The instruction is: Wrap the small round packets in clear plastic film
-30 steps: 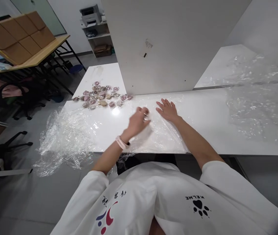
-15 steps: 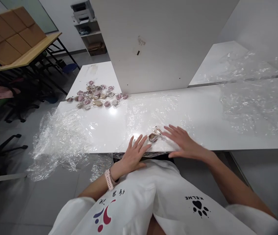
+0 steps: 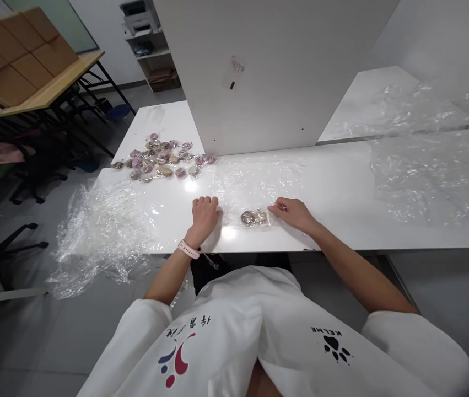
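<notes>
Two small brown pieces [image 3: 254, 219], side by side under clear plastic film [image 3: 259, 179], lie on the white table [image 3: 337, 220] near its front edge. To their left my left hand [image 3: 205, 215] is closed, fingers curled onto the film. My right hand [image 3: 292, 213] pinches the film just right of the pieces, thumb and fingers pressed together. How much film lies inside each hand is hidden.
Several pink and tan wrapped pieces [image 3: 163, 157] form a group at the back left. Crumpled film [image 3: 102, 237] hangs over the left front edge; more film [image 3: 432, 176] covers the right side. A white upright panel [image 3: 275, 77] stands behind the table.
Both hands were flat with fingers spread; now they are closed on the film. My left hand has moved left and forward. The near film edge now lies up over the pieces.
</notes>
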Demonstrator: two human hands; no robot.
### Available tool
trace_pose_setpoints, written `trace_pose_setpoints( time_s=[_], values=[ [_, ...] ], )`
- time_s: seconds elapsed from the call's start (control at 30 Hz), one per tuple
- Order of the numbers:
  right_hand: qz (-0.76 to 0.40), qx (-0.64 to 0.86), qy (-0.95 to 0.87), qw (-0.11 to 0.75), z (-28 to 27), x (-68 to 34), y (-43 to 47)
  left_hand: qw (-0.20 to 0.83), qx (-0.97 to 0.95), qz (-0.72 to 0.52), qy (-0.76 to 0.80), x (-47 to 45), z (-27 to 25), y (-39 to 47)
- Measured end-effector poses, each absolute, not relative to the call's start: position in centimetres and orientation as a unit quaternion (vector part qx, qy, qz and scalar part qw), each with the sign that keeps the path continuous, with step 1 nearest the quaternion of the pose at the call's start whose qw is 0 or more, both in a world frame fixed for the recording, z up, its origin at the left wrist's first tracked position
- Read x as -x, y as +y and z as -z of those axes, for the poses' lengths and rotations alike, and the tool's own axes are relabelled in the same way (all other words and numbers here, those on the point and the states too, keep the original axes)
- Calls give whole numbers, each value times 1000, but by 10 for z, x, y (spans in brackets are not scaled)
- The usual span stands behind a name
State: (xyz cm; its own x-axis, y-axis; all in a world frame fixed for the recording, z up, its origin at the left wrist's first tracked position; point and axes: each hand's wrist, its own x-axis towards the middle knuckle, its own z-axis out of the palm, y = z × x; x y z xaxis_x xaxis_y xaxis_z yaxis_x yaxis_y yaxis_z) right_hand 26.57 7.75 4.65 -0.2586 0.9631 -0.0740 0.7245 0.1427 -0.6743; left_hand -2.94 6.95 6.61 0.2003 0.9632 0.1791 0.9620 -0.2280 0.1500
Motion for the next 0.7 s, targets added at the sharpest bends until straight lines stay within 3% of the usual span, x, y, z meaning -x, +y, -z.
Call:
trace_pose_setpoints(
  time_s=[0.1,0.2,0.27,0.4,0.53,0.7],
  values=[
    [-286,599,-732,154,-39,-256,94,-46,-797,-200,569,5,-59,59],
    [-259,612,-738,120,-39,-251,95,44,-873,-225,430,-18,-44,39],
    [-180,618,-752,142,-44,-249,88,105,-895,-204,383,-26,-31,34],
    [-11,521,-823,224,-49,-248,66,182,-853,-216,438,-21,-15,48],
    [-128,446,-860,212,-37,-249,57,247,-809,-226,483,-13,-30,66],
    [-284,553,-763,177,-34,-260,65,295,-773,-140,544,-3,-54,83]
  ],
)
